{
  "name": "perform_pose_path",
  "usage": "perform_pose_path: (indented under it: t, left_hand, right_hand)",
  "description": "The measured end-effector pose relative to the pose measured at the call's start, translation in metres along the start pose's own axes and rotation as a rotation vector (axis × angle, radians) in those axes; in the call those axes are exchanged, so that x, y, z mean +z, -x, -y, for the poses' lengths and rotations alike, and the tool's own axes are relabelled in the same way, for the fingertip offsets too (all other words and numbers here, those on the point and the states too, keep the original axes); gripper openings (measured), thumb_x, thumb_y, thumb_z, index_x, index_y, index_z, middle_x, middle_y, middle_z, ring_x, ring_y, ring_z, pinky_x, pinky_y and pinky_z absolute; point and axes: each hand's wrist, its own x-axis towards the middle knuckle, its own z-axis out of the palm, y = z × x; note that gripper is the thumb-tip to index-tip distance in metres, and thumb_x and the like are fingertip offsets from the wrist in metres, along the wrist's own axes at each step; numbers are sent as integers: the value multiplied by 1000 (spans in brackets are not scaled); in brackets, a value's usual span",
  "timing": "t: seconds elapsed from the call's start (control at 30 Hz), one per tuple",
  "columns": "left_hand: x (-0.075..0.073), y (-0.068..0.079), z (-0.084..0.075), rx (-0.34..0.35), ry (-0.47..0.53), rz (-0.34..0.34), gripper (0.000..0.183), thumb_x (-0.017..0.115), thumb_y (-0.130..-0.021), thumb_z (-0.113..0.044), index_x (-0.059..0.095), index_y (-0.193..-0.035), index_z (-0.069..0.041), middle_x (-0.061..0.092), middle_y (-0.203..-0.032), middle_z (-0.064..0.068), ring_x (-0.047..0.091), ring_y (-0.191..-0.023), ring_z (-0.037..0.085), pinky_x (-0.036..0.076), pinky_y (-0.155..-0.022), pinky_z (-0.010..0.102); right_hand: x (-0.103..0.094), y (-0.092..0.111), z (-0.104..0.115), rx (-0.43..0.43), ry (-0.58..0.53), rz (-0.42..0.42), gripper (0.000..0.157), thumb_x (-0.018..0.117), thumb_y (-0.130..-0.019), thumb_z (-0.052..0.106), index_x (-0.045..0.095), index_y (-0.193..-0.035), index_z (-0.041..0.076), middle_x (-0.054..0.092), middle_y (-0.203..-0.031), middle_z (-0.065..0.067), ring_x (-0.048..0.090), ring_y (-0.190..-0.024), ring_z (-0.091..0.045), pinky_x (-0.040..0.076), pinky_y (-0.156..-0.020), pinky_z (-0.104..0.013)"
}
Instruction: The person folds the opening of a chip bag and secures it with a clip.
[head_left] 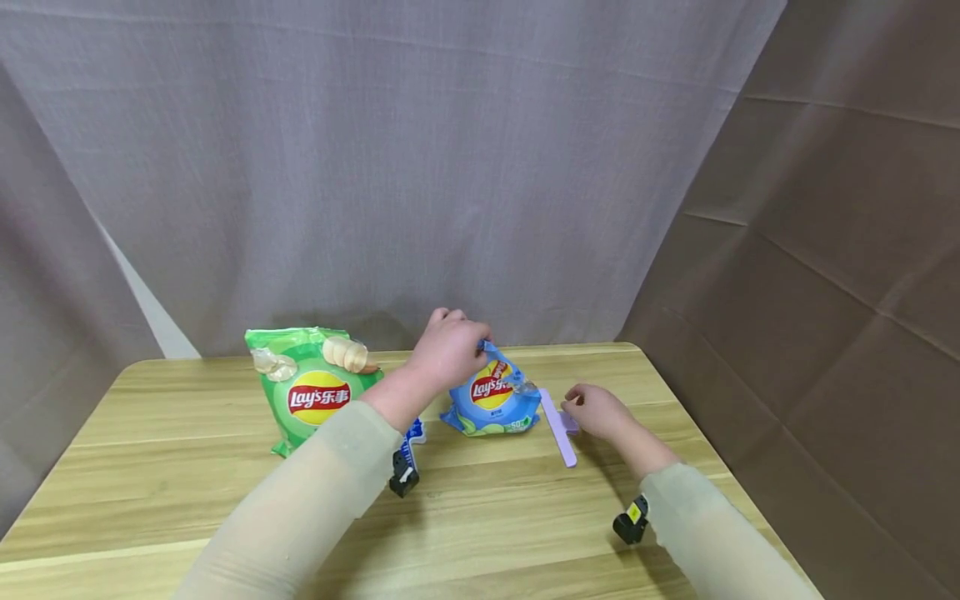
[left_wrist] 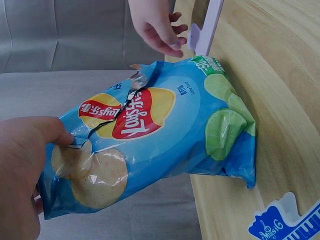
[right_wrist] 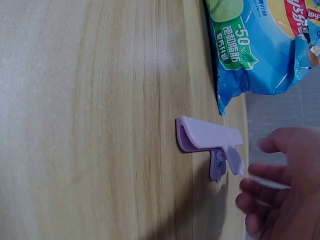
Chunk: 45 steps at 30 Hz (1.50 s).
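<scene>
In the head view, the left hand (head_left: 452, 350) is pinching the top edge of a blue chip bag (head_left: 495, 404), its fingers bunching around the film. The bag's body is hanging below and to the right of those fingers, its bottom edge sitting at the wooden table (head_left: 480, 508). A green chip bag (head_left: 318, 396) is occupying the space to the left of the left hand. On the near side of that hand, a blue-and-white item (head_left: 411, 437) is showing partly behind the forearm. The right hand (head_left: 597, 412) is hovering with loosely bent fingers, holding nothing, and a purple clip (head_left: 558, 429) is lying just to its left, between that hand and the blue bag.

In the left wrist view, the left thumb is pressing on the bag's corner, near printed chips. A jagged dark slit (left_wrist: 102, 124) is running across the logo beyond the thumb. The right hand is appearing past the bag's far side, its fingers just beside the clip.

In the right wrist view, the right thumb and fingers are standing apart, with nothing between them. The clip is resting on the table just in front of the fingertips, its handles pointing toward them, and the blue bag is sitting farther off beyond it.
</scene>
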Motion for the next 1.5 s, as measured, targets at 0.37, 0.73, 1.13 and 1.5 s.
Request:
perform_pose_path:
  t: [0.37, 0.73, 1.13, 1.5]
  left_hand:
    - [0, 1, 0, -5, 0, 11, 19, 66, -93, -29, 73, -109, -23, 71, -101, -11, 53, -97, 12, 31, -104, 40]
    - [0, 2, -1, -27, 5, 29, 19, 66, -93, -29, 72, -110, -23, 71, -102, -12, 53, -98, 12, 30, -105, 40]
    - [0, 2, -1, -25, 2, 21, 19, 67, -93, -30, 73, -110, -24, 71, -102, -12, 53, -98, 12, 29, -105, 40]
    - [0, 1, -2, -28, 10, 19, 18, 67, -92, -30, 73, -109, -24, 71, -101, -13, 53, -97, 12, 29, -105, 40]
  right_hand:
    - [0, 7, -7, 173, 26, 115, 31, 57, -90, 33, 59, -93, 3, 59, -85, -10, 54, -79, -25, 45, -67, -37]
    - [7, 8, -12, 145, -82, 120, 22, 54, -88, 27, 51, -76, 9, 50, -71, -4, 48, -67, -19, 39, -58, -31]
    - [6, 7, -11, 101, -198, 61, 15, 53, -90, 15, 52, -77, 7, 53, -69, -5, 49, -65, -18, 40, -57, -28]
    - [5, 8, -7, 189, -364, 62, 48, 59, -90, 10, 39, -129, -10, 62, -92, -19, 61, -63, -18, 52, -54, -30]
